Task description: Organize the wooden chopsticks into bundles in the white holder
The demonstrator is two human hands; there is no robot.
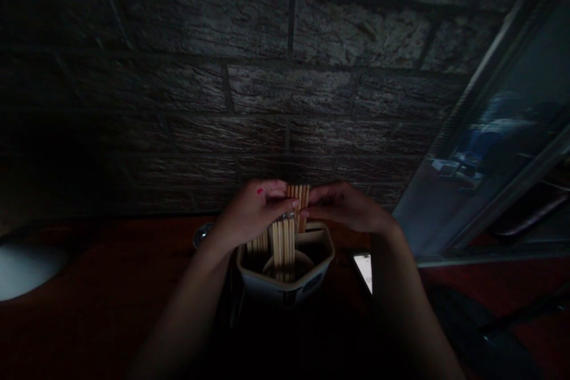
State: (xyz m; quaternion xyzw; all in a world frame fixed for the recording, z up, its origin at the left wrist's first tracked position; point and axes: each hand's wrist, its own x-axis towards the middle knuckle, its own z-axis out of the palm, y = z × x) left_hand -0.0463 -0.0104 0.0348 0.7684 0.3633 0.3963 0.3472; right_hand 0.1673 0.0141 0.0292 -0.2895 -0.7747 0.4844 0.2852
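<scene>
Both my hands meet over a pale, angular container (330,249) that stands on the table. Between them is a row of wooden chopsticks (303,193), held upright side by side. My left hand (256,211) pinches the row from the left with thumb and fingers. From the right, my right hand (345,208) grips its other edge. Inside the container, in front of that row, stands another bundle of lighter chopsticks (284,249). More sticks (257,243) show below my left hand, partly hidden by it. The lower ends of the held chopsticks are hard to make out.
A textured brick wall (285,89) rises behind the brown table (146,285). A lit phone (364,270) lies by my right forearm, a small shiny round object (202,234) by my left. A white rounded object (27,270) sits far left. A glass door (472,160) is at right.
</scene>
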